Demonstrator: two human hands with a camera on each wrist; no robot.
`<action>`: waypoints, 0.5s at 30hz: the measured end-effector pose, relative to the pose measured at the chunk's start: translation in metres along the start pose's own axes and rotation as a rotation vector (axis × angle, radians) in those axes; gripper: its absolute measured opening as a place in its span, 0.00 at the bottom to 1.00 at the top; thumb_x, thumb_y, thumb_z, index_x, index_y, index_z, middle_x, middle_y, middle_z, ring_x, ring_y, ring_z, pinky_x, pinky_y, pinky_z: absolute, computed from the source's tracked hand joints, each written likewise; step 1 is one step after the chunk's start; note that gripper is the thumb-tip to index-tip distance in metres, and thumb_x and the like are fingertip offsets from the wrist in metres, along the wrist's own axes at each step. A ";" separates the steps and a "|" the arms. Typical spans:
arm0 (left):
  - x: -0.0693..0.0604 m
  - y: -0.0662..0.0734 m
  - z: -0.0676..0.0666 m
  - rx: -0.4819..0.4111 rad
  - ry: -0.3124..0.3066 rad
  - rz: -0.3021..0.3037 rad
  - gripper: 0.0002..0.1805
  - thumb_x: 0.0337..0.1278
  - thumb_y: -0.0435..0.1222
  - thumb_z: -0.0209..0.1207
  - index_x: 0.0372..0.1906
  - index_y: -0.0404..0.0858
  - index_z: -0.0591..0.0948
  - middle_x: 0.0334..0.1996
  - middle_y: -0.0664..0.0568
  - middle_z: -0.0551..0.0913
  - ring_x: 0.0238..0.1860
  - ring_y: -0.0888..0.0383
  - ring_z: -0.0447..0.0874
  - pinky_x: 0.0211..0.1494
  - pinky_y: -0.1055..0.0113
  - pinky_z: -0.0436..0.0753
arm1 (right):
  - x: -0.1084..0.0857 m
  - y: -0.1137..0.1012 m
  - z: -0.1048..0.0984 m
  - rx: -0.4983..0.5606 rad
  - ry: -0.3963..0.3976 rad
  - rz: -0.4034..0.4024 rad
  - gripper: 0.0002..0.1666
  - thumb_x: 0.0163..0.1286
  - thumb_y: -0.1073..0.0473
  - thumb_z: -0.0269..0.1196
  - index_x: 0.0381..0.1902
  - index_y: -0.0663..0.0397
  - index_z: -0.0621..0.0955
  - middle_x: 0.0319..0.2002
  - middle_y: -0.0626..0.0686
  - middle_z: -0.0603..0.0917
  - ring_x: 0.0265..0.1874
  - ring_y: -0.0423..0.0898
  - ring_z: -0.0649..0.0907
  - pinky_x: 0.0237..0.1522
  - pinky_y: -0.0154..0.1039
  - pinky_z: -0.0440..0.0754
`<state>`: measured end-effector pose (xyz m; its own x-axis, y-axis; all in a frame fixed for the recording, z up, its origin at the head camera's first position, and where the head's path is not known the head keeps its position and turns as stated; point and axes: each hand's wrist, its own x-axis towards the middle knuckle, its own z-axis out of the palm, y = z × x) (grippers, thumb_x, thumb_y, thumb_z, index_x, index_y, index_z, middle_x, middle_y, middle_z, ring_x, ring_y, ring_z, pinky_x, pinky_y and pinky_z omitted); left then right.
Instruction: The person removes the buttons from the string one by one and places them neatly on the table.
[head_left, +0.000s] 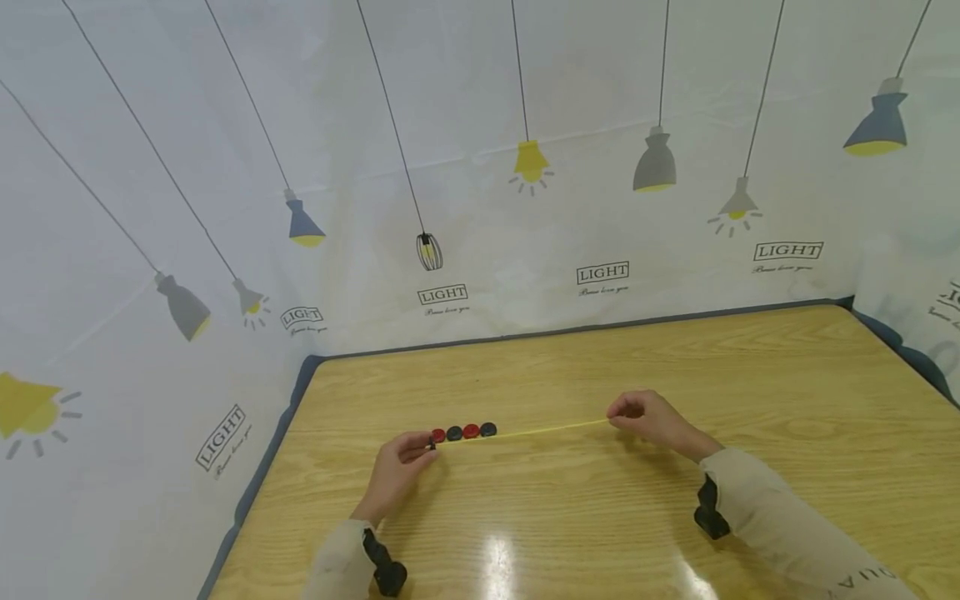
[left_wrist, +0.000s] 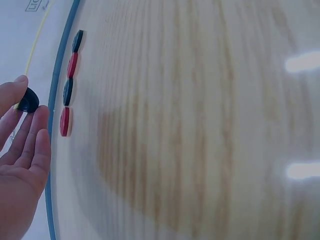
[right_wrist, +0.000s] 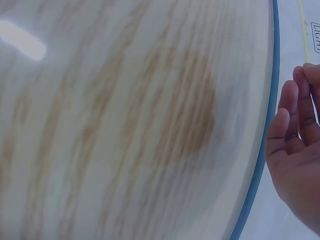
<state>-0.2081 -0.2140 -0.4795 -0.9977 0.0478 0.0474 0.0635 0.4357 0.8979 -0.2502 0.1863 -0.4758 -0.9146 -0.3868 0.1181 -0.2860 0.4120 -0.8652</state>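
A thin yellow string [head_left: 555,428] runs taut between my two hands above the table. My left hand [head_left: 393,473] pinches a small black round piece [left_wrist: 30,101] at the string's left end, between thumb and fingertips. At the other end, my right hand [head_left: 658,423] pinches the string between thumb and forefinger; its other fingers are loosely bent in the right wrist view. Just beyond the left fingertips is a row of several round discs, alternating red and black, with a red disc [head_left: 471,431] and a black disc [head_left: 488,429] at its right end.
The wood-grain table [head_left: 570,508] has a dark blue edge [head_left: 420,347]. Behind and beside it hangs a white sheet [head_left: 495,225] printed with lamps and the word LIGHT. A dark wrist device [head_left: 708,508] sits on each sleeve.
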 end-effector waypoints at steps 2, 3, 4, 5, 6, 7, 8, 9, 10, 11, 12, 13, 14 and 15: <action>0.001 -0.002 -0.002 0.010 0.002 -0.003 0.18 0.51 0.33 0.60 0.48 0.30 0.75 0.44 0.42 0.77 0.45 0.50 0.76 0.46 0.62 0.75 | -0.001 -0.001 0.000 0.003 -0.002 -0.004 0.08 0.60 0.66 0.59 0.33 0.68 0.78 0.31 0.54 0.79 0.30 0.43 0.76 0.32 0.33 0.74; 0.001 -0.003 -0.003 0.015 0.002 -0.003 0.18 0.51 0.33 0.60 0.48 0.30 0.75 0.44 0.42 0.78 0.44 0.50 0.76 0.46 0.63 0.75 | -0.001 -0.001 0.000 0.004 -0.003 -0.005 0.08 0.59 0.66 0.59 0.33 0.68 0.78 0.31 0.54 0.79 0.30 0.42 0.76 0.31 0.33 0.74; 0.002 -0.004 -0.004 0.025 0.001 0.007 0.18 0.51 0.33 0.60 0.47 0.30 0.75 0.43 0.42 0.78 0.44 0.50 0.77 0.46 0.63 0.75 | -0.001 -0.001 -0.001 0.002 -0.003 -0.009 0.07 0.59 0.66 0.59 0.33 0.68 0.78 0.31 0.54 0.79 0.29 0.42 0.76 0.31 0.33 0.74; 0.003 -0.005 -0.006 0.034 0.002 0.008 0.18 0.50 0.32 0.60 0.47 0.30 0.76 0.43 0.42 0.78 0.43 0.50 0.77 0.45 0.63 0.75 | -0.002 -0.001 -0.001 0.001 -0.003 -0.013 0.07 0.59 0.66 0.59 0.33 0.68 0.78 0.31 0.54 0.79 0.29 0.41 0.76 0.31 0.33 0.74; 0.003 -0.006 -0.007 0.042 0.003 0.013 0.17 0.50 0.32 0.60 0.47 0.30 0.76 0.42 0.42 0.78 0.43 0.50 0.77 0.45 0.63 0.75 | -0.002 -0.001 -0.001 0.002 -0.001 -0.008 0.06 0.59 0.66 0.59 0.32 0.68 0.78 0.31 0.53 0.79 0.29 0.41 0.76 0.31 0.33 0.74; 0.004 -0.007 -0.008 0.051 0.004 0.016 0.17 0.49 0.31 0.60 0.46 0.29 0.76 0.42 0.42 0.78 0.42 0.50 0.77 0.45 0.63 0.75 | -0.002 -0.001 -0.001 0.001 0.002 -0.007 0.06 0.59 0.67 0.59 0.32 0.67 0.78 0.31 0.53 0.79 0.29 0.41 0.76 0.31 0.33 0.74; 0.005 -0.007 -0.010 0.065 0.009 0.017 0.17 0.49 0.31 0.61 0.46 0.29 0.76 0.41 0.42 0.79 0.42 0.50 0.77 0.45 0.63 0.75 | -0.002 -0.001 -0.001 -0.001 0.001 -0.009 0.06 0.59 0.67 0.59 0.32 0.67 0.78 0.31 0.53 0.79 0.30 0.41 0.76 0.31 0.33 0.75; 0.005 -0.008 -0.011 0.075 0.016 0.015 0.17 0.49 0.31 0.61 0.45 0.29 0.76 0.41 0.42 0.79 0.41 0.50 0.77 0.44 0.63 0.76 | -0.002 0.000 -0.001 -0.003 0.001 -0.007 0.06 0.59 0.67 0.59 0.32 0.67 0.78 0.31 0.53 0.79 0.30 0.41 0.76 0.32 0.33 0.75; 0.006 -0.008 -0.013 0.085 0.023 0.020 0.16 0.49 0.31 0.61 0.45 0.29 0.76 0.41 0.42 0.79 0.41 0.50 0.77 0.44 0.62 0.76 | -0.003 0.000 -0.001 -0.003 -0.001 -0.003 0.06 0.59 0.67 0.59 0.32 0.67 0.78 0.31 0.53 0.79 0.30 0.41 0.76 0.32 0.33 0.75; 0.007 -0.008 -0.015 0.093 0.032 0.012 0.16 0.49 0.31 0.61 0.45 0.29 0.76 0.41 0.42 0.78 0.41 0.50 0.77 0.45 0.62 0.75 | -0.003 0.001 -0.001 0.000 -0.001 0.005 0.06 0.59 0.67 0.59 0.32 0.67 0.78 0.31 0.54 0.79 0.30 0.41 0.76 0.32 0.33 0.75; 0.008 -0.008 -0.016 0.102 0.041 0.008 0.16 0.49 0.30 0.61 0.45 0.29 0.76 0.42 0.42 0.78 0.41 0.50 0.77 0.45 0.62 0.75 | -0.003 0.002 -0.001 0.002 -0.006 0.013 0.06 0.59 0.67 0.59 0.33 0.67 0.78 0.31 0.53 0.79 0.30 0.41 0.76 0.32 0.33 0.74; 0.009 -0.009 -0.017 0.112 0.048 0.008 0.16 0.49 0.30 0.60 0.45 0.29 0.76 0.42 0.42 0.78 0.41 0.50 0.77 0.45 0.61 0.75 | -0.003 0.002 -0.001 0.002 -0.010 0.020 0.06 0.59 0.67 0.59 0.33 0.67 0.78 0.31 0.54 0.79 0.30 0.41 0.76 0.32 0.33 0.74; 0.011 -0.009 -0.018 0.121 0.055 0.005 0.15 0.49 0.30 0.60 0.45 0.30 0.76 0.42 0.42 0.78 0.41 0.50 0.77 0.46 0.61 0.75 | -0.003 0.003 -0.001 0.004 -0.016 0.025 0.06 0.59 0.67 0.59 0.33 0.67 0.78 0.31 0.54 0.79 0.30 0.41 0.76 0.31 0.33 0.74; 0.012 -0.010 -0.019 0.129 0.061 0.005 0.16 0.49 0.30 0.60 0.45 0.30 0.76 0.42 0.42 0.78 0.41 0.49 0.77 0.46 0.60 0.75 | -0.003 0.003 -0.001 0.006 -0.021 0.032 0.06 0.59 0.67 0.59 0.33 0.67 0.78 0.31 0.54 0.79 0.30 0.41 0.76 0.31 0.33 0.74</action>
<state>-0.2210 -0.2345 -0.4799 -0.9966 -0.0031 0.0819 0.0669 0.5479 0.8339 -0.2488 0.1895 -0.4786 -0.9172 -0.3904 0.0799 -0.2546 0.4199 -0.8711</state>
